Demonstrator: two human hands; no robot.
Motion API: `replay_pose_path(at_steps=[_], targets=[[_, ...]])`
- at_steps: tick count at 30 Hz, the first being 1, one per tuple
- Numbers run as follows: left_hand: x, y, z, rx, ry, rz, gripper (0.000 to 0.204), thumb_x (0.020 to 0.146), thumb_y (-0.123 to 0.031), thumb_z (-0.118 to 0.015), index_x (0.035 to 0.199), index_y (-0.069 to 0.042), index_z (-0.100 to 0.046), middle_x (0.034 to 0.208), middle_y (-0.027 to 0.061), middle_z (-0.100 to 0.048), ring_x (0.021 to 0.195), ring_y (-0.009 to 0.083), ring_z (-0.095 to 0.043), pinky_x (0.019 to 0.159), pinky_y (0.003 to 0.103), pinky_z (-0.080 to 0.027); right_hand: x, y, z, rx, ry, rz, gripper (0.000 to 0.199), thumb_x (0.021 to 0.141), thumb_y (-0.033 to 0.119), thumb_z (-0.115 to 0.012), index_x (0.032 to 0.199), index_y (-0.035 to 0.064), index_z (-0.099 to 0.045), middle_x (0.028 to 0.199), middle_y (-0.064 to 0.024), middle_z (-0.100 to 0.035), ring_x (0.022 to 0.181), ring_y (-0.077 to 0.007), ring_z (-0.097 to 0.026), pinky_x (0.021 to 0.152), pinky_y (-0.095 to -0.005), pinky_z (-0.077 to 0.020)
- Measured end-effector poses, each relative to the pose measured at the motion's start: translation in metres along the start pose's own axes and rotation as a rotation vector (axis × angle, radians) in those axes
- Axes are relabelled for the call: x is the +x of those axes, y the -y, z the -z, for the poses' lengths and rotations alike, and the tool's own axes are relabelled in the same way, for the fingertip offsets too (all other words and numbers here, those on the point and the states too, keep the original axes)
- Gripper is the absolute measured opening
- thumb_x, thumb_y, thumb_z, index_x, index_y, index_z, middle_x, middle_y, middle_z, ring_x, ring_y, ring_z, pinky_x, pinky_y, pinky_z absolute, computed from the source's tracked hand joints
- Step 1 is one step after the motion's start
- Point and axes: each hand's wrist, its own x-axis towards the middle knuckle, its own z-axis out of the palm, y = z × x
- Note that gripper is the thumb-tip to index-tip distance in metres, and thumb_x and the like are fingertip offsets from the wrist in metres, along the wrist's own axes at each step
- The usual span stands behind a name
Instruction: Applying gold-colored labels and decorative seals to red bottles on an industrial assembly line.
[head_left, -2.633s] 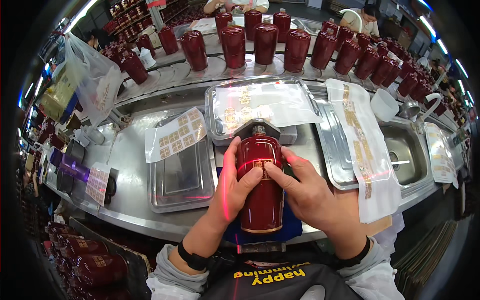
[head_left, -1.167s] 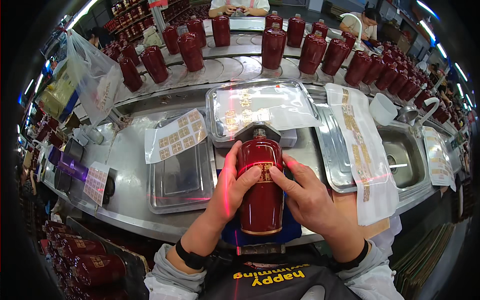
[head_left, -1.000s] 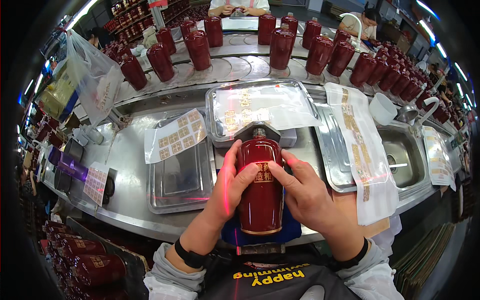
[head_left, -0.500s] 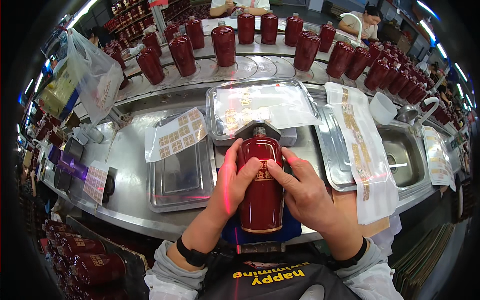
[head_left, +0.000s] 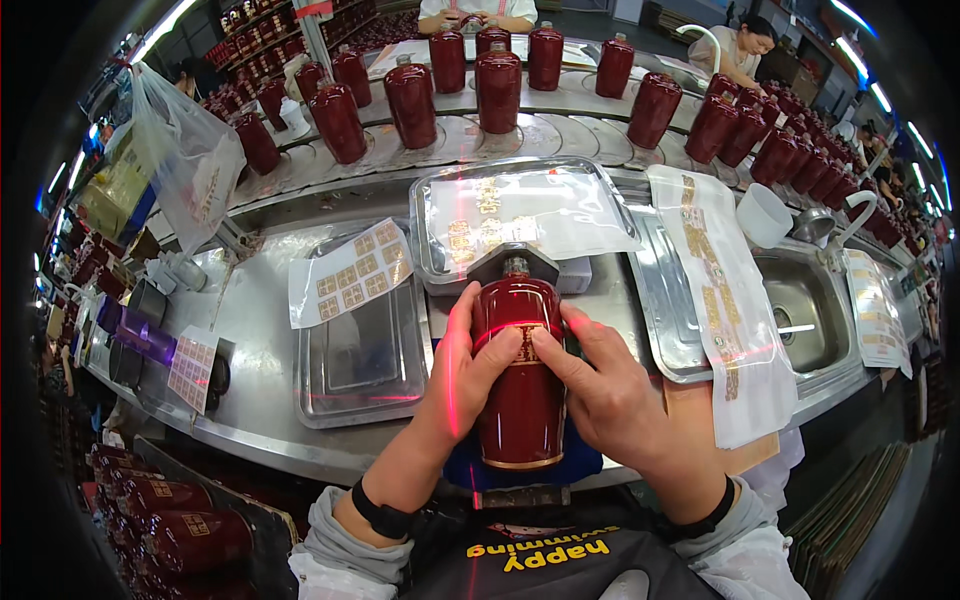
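Observation:
A dark red glossy bottle (head_left: 522, 420) lies before me, its clear neck toward a dark angular holder (head_left: 543, 262) and its base toward me. My left hand (head_left: 465, 355) wraps its left side, with the thumb pressed on a gold label (head_left: 527, 345) on the bottle's upper front. From the other side my right hand (head_left: 608, 375) grips it, its thumb on the same label. Both thumb tips nearly meet there. Red laser lines cross the bottle and my left hand. Beneath the bottle is a dark blue cloth pad (head_left: 580, 468).
Gold label sheets lie on a metal tray (head_left: 425, 215) behind the bottle, on a left tray (head_left: 320, 405) and on a right tray (head_left: 665, 360). Red bottles (head_left: 497, 95) stand along a curved conveyor (head_left: 590, 150). A sink (head_left: 800, 310) is at right. Two people work beyond.
The bottles on the conveyor have shifted to the right. My thumbs have slid slightly on the label; the bottle stays in both hands.

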Motion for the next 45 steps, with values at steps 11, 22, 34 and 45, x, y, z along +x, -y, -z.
replay_pose_path(at_steps=[11, 22, 34, 45], targets=[[-0.001, 0.0, 0.001, 0.028, 0.02, -0.019, 0.073, 0.095, -0.026, -0.058, 0.147, 0.007, -0.018, 0.139, 0.0162, -0.045, 0.126, 0.0197, -0.046, 0.107, 0.033, -0.037, -0.002, -0.001, 0.0, -0.022, 0.007, 0.024, 0.068, 0.067, -0.007, -0.062, 0.133, 0.008, -0.055, 0.129, -0.0286, -0.048, 0.11, -0.042, -0.054, 0.093, -0.045, -0.0479], [0.015, -0.038, 0.007, 0.532, 0.08, -0.553, 0.051, 0.087, 0.0, -0.054, 0.137, 0.001, -0.042, 0.119, 0.0164, -0.055, 0.105, 0.0238, -0.057, 0.097, 0.035, -0.044, 0.023, -0.02, 0.04, 0.469, -0.034, -0.505, 0.019, 0.087, 0.01, -0.064, 0.103, 0.0032, -0.056, 0.074, -0.0105, -0.063, 0.065, -0.0153, -0.061, 0.061, -0.0284, -0.0477], [0.037, -0.068, -0.021, 0.937, 0.441, -0.687, 0.061, 0.073, 0.014, -0.048, 0.132, -0.004, -0.048, 0.098, 0.0173, -0.06, 0.084, 0.0348, -0.057, 0.08, 0.042, -0.048, 0.022, -0.036, 0.035, 0.442, -0.079, -0.423, 0.025, 0.084, 0.015, -0.069, 0.104, 0.0039, -0.059, 0.08, -0.0095, -0.065, 0.074, -0.0152, -0.062, 0.067, -0.0296, -0.0494], [0.021, -0.062, 0.007, 0.488, 0.194, -0.341, 0.049, 0.079, 0.001, -0.051, 0.128, -0.001, -0.05, 0.113, 0.006, -0.053, 0.105, 0.0146, -0.047, 0.097, 0.03, -0.035, 0.036, -0.033, 0.034, 0.602, 0.12, -0.476, 0.024, 0.084, 0.017, -0.068, 0.102, 0.0034, -0.062, 0.082, -0.0073, -0.066, 0.076, -0.0136, -0.062, 0.071, -0.0285, -0.0501]])
